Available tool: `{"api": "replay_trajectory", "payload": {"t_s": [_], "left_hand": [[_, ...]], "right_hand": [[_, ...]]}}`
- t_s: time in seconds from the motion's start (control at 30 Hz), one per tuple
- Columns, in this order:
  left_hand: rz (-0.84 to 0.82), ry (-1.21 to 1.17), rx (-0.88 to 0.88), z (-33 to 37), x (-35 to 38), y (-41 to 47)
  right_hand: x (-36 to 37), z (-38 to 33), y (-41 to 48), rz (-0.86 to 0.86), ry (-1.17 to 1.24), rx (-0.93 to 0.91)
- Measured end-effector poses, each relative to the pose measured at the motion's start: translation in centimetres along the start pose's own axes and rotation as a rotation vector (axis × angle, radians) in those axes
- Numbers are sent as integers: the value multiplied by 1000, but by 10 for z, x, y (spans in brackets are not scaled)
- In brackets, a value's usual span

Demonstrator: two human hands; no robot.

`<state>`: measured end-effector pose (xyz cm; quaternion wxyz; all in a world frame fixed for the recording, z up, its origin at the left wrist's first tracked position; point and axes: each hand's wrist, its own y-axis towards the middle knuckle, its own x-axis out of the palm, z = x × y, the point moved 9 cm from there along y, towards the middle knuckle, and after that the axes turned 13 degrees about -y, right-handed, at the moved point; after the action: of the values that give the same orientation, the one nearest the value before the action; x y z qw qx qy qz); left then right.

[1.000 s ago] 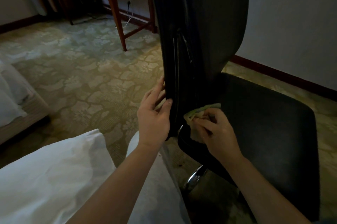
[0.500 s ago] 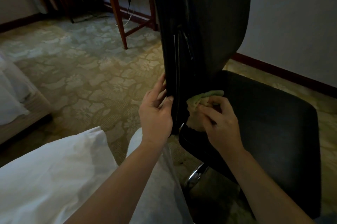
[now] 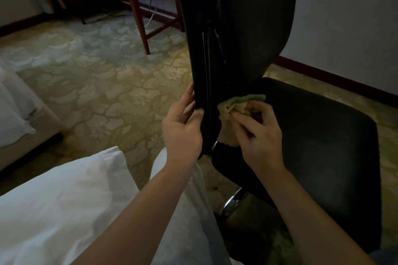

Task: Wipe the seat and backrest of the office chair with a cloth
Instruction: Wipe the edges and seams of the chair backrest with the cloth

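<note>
A: Quick, what's changed vs. a sec ago?
B: The right hand [image 3: 260, 135] w/ the cloth [image 3: 241, 103] has slid a bit higher up the backrest [image 3: 237, 17]. The left hand [image 3: 181, 131] has crept up w/ it.
A: Grip on the cloth?
B: Fingers curled round it. It's bunched and pressed against the low part of the backrest, right where that meets the seat [image 3: 323, 135]. Ctr of frame, slightly right.
A: Other hand?
B: Pinching the backrest's near edge: thumb on the side facing the camera, fingers wrapped behind. It's just left of the cloth, w/ the edge btw the two hands.
A: Chair itself?
B: Black office chair [image 3: 301, 167], seen from the side. Backrest is upright and runs off the top of frame; seat spreads to the right. Chrome column [image 3: 231, 202] under the seat, lower ctr.
A: Rest of the room, fast.
B: White bedding [image 3: 60, 200] in the lower left corner. Patterned carpet [image 3: 97, 83] across the left half. Wooden desk [image 3: 137, 6] at upper left, w/ a white cable [image 3: 150, 14] hanging from a wall socket behind its legs. Pale wall [image 3: 344, 17] w/ a dark baseboard [image 3: 333, 79] at upper right. Light is dim, so detail in the black upholstery is hard to make out.
</note>
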<state>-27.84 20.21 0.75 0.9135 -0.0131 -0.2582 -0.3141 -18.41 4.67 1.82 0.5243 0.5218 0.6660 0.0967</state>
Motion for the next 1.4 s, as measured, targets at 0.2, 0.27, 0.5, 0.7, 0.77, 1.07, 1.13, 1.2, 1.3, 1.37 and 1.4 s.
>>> {"api": "replay_trajectory", "payload": {"t_s": [0.2, 0.27, 0.5, 0.7, 0.77, 1.07, 1.13, 1.2, 1.3, 1.37, 1.4], "left_hand": [[1, 13, 9, -2, -1, 2], [-2, 11, 13, -2, 1, 1], [0, 18, 14, -4, 0, 1], [6, 61, 33, -2, -1, 2], [7, 58, 29, -4, -2, 3], [-13, 71, 13, -9, -2, 4], [-18, 69, 6, -9, -2, 5], [-23, 61, -4, -9, -2, 4], [-20, 58, -4, -8, -2, 6], [-20, 66, 6, -8, -3, 6], [-19, 75, 10, -8, -2, 6]], "right_hand": [[20, 21, -20, -56, -7, 40], [33, 30, -32, -152, -20, 70], [26, 25, -40, -121, 11, 119], [0, 3, -7, 68, 75, 80], [7, 8, -9, 48, 88, 105], [55, 33, -54, -109, 57, 317], [73, 38, -66, -207, 18, 379], [83, 41, -74, -275, -3, 417], [75, 39, -74, -240, 4, 425], [56, 38, -71, -153, 36, 428], [44, 36, -68, -95, 69, 431]]}}
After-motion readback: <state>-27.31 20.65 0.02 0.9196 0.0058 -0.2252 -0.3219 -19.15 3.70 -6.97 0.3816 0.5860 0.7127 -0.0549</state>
